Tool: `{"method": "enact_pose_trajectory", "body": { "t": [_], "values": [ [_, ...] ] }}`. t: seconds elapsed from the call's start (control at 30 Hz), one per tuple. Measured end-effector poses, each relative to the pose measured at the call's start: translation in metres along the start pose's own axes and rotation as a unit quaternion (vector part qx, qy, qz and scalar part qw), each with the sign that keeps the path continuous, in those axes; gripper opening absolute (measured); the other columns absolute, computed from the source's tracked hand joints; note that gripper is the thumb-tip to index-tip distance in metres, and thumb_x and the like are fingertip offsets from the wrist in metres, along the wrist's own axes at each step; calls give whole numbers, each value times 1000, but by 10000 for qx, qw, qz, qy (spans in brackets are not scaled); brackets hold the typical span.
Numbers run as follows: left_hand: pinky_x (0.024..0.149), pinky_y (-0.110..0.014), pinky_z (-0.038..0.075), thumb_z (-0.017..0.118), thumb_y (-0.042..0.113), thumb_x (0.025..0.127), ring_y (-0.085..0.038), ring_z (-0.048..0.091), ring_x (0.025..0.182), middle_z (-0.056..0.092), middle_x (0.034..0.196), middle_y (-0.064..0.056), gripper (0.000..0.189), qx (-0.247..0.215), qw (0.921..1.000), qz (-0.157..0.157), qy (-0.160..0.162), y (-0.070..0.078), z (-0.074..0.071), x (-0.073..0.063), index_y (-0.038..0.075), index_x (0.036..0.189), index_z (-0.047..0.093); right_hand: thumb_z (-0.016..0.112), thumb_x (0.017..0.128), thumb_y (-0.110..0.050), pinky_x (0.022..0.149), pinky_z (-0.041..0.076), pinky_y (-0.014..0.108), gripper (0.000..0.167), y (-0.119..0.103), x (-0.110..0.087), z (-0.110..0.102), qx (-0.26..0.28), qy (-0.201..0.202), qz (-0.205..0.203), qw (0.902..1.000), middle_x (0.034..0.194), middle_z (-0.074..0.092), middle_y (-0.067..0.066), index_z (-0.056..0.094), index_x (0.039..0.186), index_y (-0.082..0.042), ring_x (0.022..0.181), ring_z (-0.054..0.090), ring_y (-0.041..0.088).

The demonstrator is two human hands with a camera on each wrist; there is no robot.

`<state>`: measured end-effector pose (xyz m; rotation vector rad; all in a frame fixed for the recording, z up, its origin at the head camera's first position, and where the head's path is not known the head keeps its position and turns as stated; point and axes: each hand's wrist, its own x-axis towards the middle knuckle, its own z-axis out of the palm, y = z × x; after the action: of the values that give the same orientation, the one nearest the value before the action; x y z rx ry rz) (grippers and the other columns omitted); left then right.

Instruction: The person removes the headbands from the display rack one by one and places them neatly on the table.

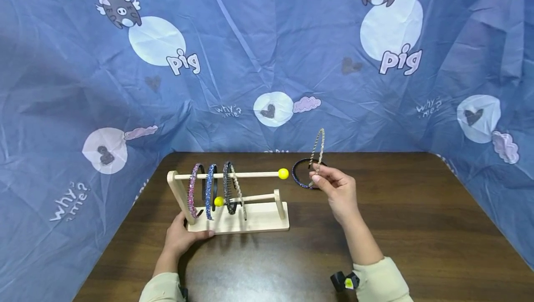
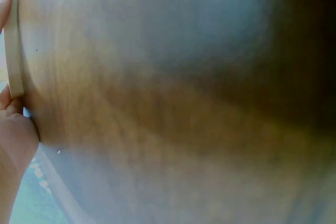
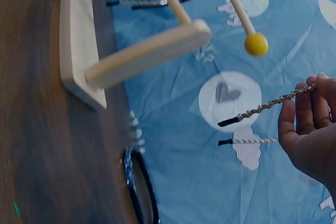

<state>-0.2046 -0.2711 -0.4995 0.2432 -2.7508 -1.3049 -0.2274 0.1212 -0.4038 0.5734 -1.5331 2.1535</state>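
Observation:
My left hand (image 1: 180, 239) grips the left end of a pale wooden headband stand (image 1: 263, 223), with the thumb along the base's front edge. My right hand (image 1: 341, 193) pinches a thin beaded headband (image 1: 322, 146) between thumb and fingers, raised to the right of the stand. In the right wrist view its two black-tipped ends (image 3: 229, 122) point toward the stand. On the upper rod hang a pink glittery headband (image 1: 192, 193), a blue one (image 1: 209, 188), a black toothed one (image 1: 226, 188) and a thin pale beaded one (image 1: 236, 186).
Behind my right hand a dark blue headband (image 1: 296, 179) lies on the brown table (image 1: 417, 228). A yellow ball (image 1: 283, 173) caps the upper rod's right end; another yellow ball (image 1: 219, 202) caps the lower rod's left end. A blue printed cloth (image 1: 233, 130) surrounds the table's back and sides.

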Motion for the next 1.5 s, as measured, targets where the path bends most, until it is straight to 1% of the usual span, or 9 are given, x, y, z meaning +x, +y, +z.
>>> {"method": "enact_pose_trajectory", "body": {
  "t": [0.1, 0.27, 0.57, 0.83, 0.97, 1.13, 1.23, 1.3, 1.5],
  "values": [
    [96, -51, 34, 91, 33, 54, -37, 46, 114, 50, 127, -22, 90, 13, 10000, 38, 17, 0, -1, 1, 4, 128, 47, 63, 79, 16, 69, 53, 24, 18, 3, 3, -8, 6, 93, -51, 9999, 92, 69, 12, 63, 98, 15, 80, 66, 18],
    [96, -51, 35, 91, 33, 53, -36, 46, 113, 51, 126, -21, 87, 67, 9999, 93, 44, 0, -2, 1, 5, 124, 49, 64, 80, 15, 66, 51, 20, 19, 6, 4, -24, -211, 288, 30, 9994, 89, 70, 6, 61, 99, 17, 79, 66, 15],
    [96, -50, 35, 91, 32, 53, -36, 47, 112, 52, 124, -22, 87, 20, 10000, 72, 64, -2, 0, 0, 4, 125, 49, 63, 77, 19, 70, 51, 20, 17, 14, 9, -52, -304, 507, 166, 9981, 97, 69, 6, 63, 94, 16, 80, 66, 14],
    [95, -51, 35, 91, 32, 53, -37, 47, 112, 52, 124, -22, 88, -8, 9999, 99, 56, -3, -1, 1, 4, 124, 49, 65, 79, 15, 61, 49, 16, 22, 17, 14, -80, -974, 408, 497, 9932, 95, 69, 1, 55, 97, 23, 76, 64, 8],
    [94, -51, 36, 91, 31, 53, -36, 48, 111, 53, 123, -22, 87, 2, 9999, 120, 55, -3, 0, 0, 4, 124, 50, 64, 80, 12, 65, 48, 15, 22, 21, 12, -94, -1314, 284, 721, 9883, 95, 69, -3, 56, 98, 22, 79, 62, 5],
    [93, -50, 37, 91, 31, 52, -35, 49, 109, 54, 122, -21, 85, -30, 9999, 118, 87, -3, 2, 1, 5, 122, 51, 63, 81, 13, 68, 48, 14, 15, 28, 12, -107, -1527, 236, 889, 9840, 95, 69, -1, 61, 96, 17, 82, 61, 5],
    [94, -50, 36, 91, 31, 52, -35, 48, 110, 54, 123, -21, 85, -34, 9999, 78, 95, -3, 2, 1, 5, 122, 51, 62, 81, 13, 65, 48, 13, 11, 27, 12, -109, -1758, 291, 1034, 9785, 95, 69, 1, 65, 92, 12, 80, 61, 5],
    [95, -50, 36, 91, 31, 51, -35, 48, 111, 53, 124, -21, 86, -26, 9999, 39, 91, -3, 2, 1, 5, 122, 50, 63, 81, 12, 64, 47, 13, 11, 24, 11, -108, -2002, 299, 1141, 9726, 96, 69, 6, 65, 93, 13, 79, 60, 3],
    [96, -52, 34, 91, 31, 52, -37, 46, 114, 51, 126, -22, 89, -85, 9999, -34, 51, -2, 0, 0, 5, 125, 49, 65, 82, 6, 69, 44, 12, 21, 20, 15, -112, -3062, -150, 1261, 9434, 103, 62, 27, 61, 98, 19, 85, 58, 1]
  ]
}}
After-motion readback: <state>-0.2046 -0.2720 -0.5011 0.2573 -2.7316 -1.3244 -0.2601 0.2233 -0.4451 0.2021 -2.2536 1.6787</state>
